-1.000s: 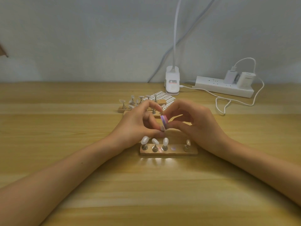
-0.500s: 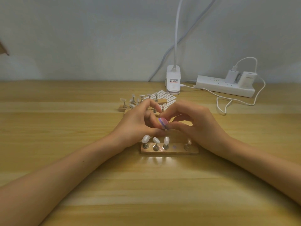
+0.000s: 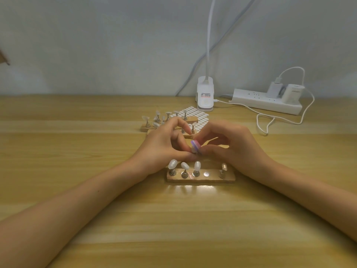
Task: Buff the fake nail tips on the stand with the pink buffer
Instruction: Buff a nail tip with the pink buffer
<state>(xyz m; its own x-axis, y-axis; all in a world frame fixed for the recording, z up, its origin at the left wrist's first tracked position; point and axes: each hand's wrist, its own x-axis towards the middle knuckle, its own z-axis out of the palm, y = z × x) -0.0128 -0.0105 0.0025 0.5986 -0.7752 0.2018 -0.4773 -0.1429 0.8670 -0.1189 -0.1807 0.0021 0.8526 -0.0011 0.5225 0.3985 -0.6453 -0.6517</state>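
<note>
Pink buffer point(image 3: 196, 147), small, light and likely spongy, is pinched by its edges in the right hand point(image 3: 231, 145) just behind the stand point(image 3: 201, 178). The left hand point(image 3: 161, 147) seemingly pinches a thin, fragile nail tip point(image 3: 193, 151) against it.

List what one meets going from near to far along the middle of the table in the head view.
First the near wooden stand with nail tips → pink buffer → farther stands → white lamp clamp.
</note>
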